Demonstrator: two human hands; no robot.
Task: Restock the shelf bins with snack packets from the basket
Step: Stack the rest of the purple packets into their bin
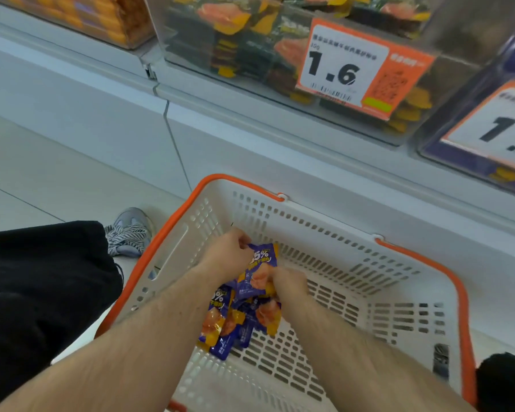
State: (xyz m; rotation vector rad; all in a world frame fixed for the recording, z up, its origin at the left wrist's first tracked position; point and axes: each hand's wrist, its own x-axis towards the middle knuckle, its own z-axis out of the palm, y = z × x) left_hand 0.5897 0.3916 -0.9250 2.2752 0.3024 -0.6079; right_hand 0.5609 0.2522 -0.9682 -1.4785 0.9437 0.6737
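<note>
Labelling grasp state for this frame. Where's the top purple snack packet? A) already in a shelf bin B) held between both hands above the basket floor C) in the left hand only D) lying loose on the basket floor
B: the left hand pinches the purple packet at its upper edge and the right hand grips its lower edge, over the other packets lying in the basket.

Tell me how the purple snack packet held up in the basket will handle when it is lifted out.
The purple snack packet is probably light and floppy: the left hand and right hand each pinch one end, and it bends between them. Its glossy film may be slippery. Flat packets like those in the basket should not roll.
</note>
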